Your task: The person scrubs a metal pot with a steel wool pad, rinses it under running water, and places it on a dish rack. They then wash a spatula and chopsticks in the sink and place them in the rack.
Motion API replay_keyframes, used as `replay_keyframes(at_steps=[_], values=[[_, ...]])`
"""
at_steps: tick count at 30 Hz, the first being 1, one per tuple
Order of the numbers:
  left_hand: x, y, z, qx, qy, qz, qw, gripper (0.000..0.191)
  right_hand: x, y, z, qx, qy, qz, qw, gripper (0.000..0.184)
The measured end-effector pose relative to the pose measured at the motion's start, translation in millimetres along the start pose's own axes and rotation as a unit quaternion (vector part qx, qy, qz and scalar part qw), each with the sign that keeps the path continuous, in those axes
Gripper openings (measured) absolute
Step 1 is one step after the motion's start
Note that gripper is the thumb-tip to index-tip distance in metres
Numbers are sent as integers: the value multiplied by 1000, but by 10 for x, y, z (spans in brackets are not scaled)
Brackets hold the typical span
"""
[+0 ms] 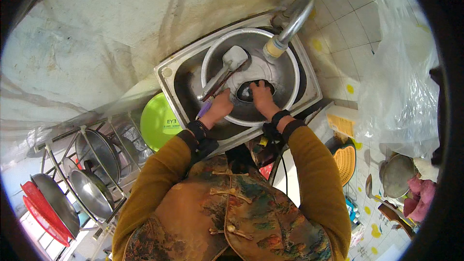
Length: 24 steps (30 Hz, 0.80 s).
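Observation:
A large round metal basin [250, 32] stands inside a stainless steel sink [167, 83]. Low in the basin is a small dark bowl [245, 92] with a shiny inside. My right hand [264, 98] reaches over this bowl, its fingers curled into it. Just left of the bowl, my left hand [219, 107] is bent with its fingers turned down; whether it holds anything is hidden. A purple handle-like piece [204, 109] lies beside the left wrist. A metal spatula [233, 59] leans across the basin's left rim, with a dark reddish stick along it.
A curved metal faucet [297, 18] overhangs the basin's upper right. Left of the sink stands a bright green basin [154, 119]. A rack [54, 159] holds metal bowls and red strainers [47, 210]. At right hang a clear plastic bag [398, 79] and an orange basket [344, 163].

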<state>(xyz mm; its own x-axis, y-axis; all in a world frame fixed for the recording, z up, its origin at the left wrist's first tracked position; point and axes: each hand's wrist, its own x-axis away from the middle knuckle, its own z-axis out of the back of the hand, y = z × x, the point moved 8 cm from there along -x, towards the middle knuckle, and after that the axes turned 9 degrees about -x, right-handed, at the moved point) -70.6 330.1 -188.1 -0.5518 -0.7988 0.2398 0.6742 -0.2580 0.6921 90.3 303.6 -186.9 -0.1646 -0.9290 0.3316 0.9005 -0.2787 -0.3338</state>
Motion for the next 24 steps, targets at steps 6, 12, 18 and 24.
replay_keyframes(at_steps=[6, 12, 18, 24], values=[[-58, -225, -251, 245, -50, 83, 965, 40, 63, -630, -222, -281, -52, 205, 936, 38], [24, -170, -274, 484, -96, 164, 854, 22, 57, -452, -325, -348, -178, 96, 916, 49], [11, -73, -217, 348, -132, 191, 908, 25, 130, -333, -214, -645, -194, -77, 735, 46], [35, 0, -226, 429, -178, 226, 857, 31, 258, -350, -223, -687, -225, -124, 679, 42]])
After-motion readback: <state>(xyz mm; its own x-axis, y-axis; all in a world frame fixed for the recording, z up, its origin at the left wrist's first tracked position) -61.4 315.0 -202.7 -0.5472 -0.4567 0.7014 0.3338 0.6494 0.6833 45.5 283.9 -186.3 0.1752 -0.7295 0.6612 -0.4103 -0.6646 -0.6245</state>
